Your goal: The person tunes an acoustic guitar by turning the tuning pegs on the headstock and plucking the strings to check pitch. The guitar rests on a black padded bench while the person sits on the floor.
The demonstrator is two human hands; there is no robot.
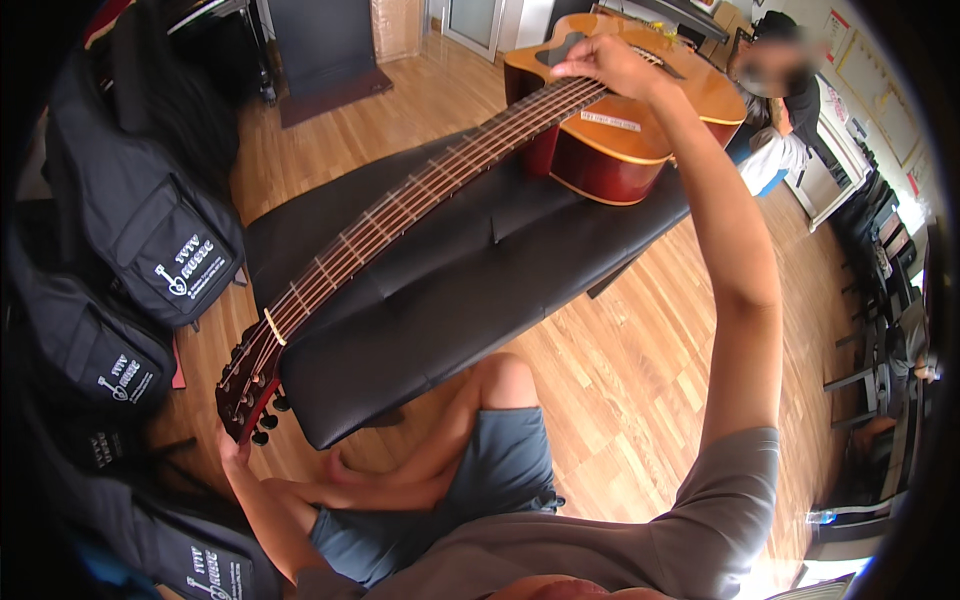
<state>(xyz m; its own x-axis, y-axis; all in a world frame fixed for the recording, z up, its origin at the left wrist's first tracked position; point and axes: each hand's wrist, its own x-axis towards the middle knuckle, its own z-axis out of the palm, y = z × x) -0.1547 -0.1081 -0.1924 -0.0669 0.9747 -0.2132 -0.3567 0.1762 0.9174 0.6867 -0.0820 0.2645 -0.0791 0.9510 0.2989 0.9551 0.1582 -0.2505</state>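
An acoustic guitar point(715, 85) with an orange-brown top and dark red sides lies across a black padded bench point(480, 250), strings upward. Its neck runs down to the left, and the dark headstock point(245, 392) with black tuning pegs juts past the bench end. At the headstock's tip is my left hand point(234, 447), closed on its edge, with most fingers hidden behind it. My right hand point(610, 66) is bent over the strings by the sound hole, thumb and fingers drawn together. Whatever is between those fingertips, if anything, is too small to make out.
Black guitar bags point(165, 235) stand along the left side. My crossed legs point(450, 450) are on the wooden floor point(630, 370) close to the bench. Another person point(780, 110) sits beyond the guitar body at the back right. Dark furniture point(880, 290) lines the right wall.
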